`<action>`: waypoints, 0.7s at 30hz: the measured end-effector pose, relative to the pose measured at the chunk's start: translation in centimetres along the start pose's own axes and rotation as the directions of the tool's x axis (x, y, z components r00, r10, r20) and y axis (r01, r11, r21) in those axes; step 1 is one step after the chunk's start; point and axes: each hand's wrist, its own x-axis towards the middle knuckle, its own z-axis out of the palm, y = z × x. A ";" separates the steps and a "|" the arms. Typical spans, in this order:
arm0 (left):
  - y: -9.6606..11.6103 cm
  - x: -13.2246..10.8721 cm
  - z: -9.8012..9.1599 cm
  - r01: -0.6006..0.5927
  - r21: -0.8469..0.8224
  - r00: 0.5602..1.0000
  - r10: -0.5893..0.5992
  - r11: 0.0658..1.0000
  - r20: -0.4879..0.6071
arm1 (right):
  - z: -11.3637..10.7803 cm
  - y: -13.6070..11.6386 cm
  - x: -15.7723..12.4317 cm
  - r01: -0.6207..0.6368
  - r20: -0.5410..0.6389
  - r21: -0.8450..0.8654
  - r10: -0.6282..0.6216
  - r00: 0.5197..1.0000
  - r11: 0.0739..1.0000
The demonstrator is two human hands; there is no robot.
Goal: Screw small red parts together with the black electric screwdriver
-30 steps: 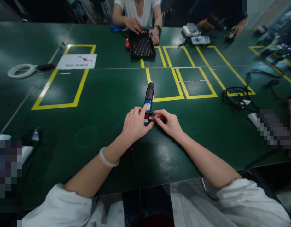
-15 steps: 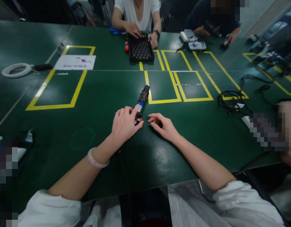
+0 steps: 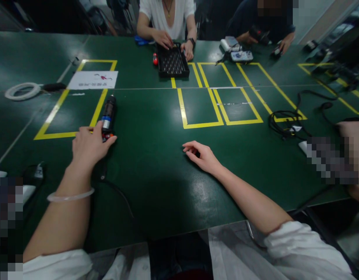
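Note:
On the left part of the green table (image 3: 150,155), my left hand (image 3: 90,146) is closed round the rear of a black electric screwdriver (image 3: 108,112). The tool lies with its thin tip pointing away from me; it has a blue and silver band, and a red part shows beside my thumb. A dark cord trails from under my wrist toward the table's front edge. My palm and fingers hide part of the handle. Near the middle of the table, my right hand (image 3: 202,155) rests with loosely curved fingers apart and nothing in them.
Yellow tape outlines (image 3: 203,125) mark the tabletop. A white printed sheet (image 3: 93,79) and a white cable coil (image 3: 23,91) lie at the left. Across the table, a person handles a black tray (image 3: 174,72). Black cables (image 3: 287,120) are coiled at the right.
My left hand has moved left across the table with the electric screwdriver, from the middle to beside the left tape outline. My right hand has stayed where it was.

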 end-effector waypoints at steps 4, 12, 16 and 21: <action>-3.8 1.7 -0.2 0.162 0.044 0.985 -0.165 0.986 0.055 | 0.0 0.2 0.0 0.005 0.012 -0.002 -0.005 1.000 1.000; -5.5 1.6 0.6 0.250 -0.020 0.968 -0.250 0.968 -0.033 | 0.0 0.3 0.1 0.007 0.026 0.010 -0.008 1.000 1.000; -5.4 1.5 2.1 0.180 -0.072 0.949 -0.193 0.981 -0.249 | -0.1 0.3 0.1 0.003 0.029 0.014 -0.004 1.000 1.000; -6.1 2.0 3.0 0.205 -0.096 0.928 -0.224 0.974 -0.298 | -0.2 0.2 0.1 -0.002 0.033 0.019 0.001 0.999 1.000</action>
